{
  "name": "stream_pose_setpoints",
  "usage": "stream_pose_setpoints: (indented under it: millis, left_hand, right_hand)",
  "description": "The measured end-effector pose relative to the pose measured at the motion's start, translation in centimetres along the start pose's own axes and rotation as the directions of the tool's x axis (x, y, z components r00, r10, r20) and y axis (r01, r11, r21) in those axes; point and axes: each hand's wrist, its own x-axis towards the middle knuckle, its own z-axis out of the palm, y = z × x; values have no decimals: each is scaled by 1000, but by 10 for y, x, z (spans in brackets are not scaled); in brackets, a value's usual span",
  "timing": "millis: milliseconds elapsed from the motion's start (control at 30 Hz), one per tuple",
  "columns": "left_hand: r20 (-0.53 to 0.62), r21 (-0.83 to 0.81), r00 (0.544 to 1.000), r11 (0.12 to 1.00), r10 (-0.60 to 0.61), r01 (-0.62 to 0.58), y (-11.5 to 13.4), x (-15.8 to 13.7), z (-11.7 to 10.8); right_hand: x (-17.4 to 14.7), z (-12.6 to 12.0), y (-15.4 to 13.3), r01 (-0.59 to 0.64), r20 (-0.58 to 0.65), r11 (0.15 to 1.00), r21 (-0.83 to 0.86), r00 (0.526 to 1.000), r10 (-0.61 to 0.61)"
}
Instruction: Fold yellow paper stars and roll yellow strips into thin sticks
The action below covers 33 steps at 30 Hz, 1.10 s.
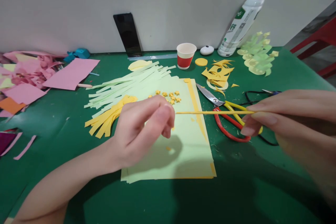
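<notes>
A thin yellow paper strip (210, 112), seen edge-on, is stretched level between both hands. My left hand (147, 126) pinches its left end, and that end is hidden by the fingers. My right hand (283, 115) grips the other end between thumb and fingers. Below lies a stack of pale green paper (189, 161) with a few yellow edges showing. Several small folded yellow stars (172, 98) sit on the stack behind my left hand. Yellow strips (105, 122) and pale green strips (126, 84) fan out to the left. Scissors (223, 108) with red and yellow handles lie under the held strip.
At the back stand a red and white paper cup (185, 56), a phone (127, 35) and a leaning bottle (241, 24). Yellow paper scraps (217, 73) lie near the cup. Pink paper pieces (73, 73) cover the far left. A green paper decoration (258, 54) is at the back right.
</notes>
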Motion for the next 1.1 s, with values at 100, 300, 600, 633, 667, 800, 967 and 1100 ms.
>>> stream_pose_setpoints:
  millis: [100,300,600,633,667,800,967,1100]
  left_hand:
    - [-36,114,994,988,108,-103,-4,2,4]
    - [-93,412,971,896,222,-166,-7,4,8]
    - [188,615,882,648,432,-449,2,6,-2]
    - [202,634,868,615,453,-469,3,7,-2]
    - [211,648,857,589,470,-483,5,7,-3]
    - [203,676,837,545,508,-496,6,9,-2]
    - [177,690,856,559,486,-460,1,7,1]
    - [140,660,907,645,397,-385,3,6,4]
  right_hand:
    - [-1,-1,3,77,61,997,-10,995,-76]
    - [-1,-2,1,113,79,993,18,990,-114]
    - [-5,13,-7,81,-27,971,225,997,-76]
    - [-4,11,-7,85,1,976,199,996,-87]
    - [-3,9,-7,99,36,981,167,994,-106]
    - [1,6,-6,89,126,985,145,986,-108]
    - [-3,13,-9,38,21,978,204,999,-43]
    - [-6,7,-12,11,44,997,78,999,-14]
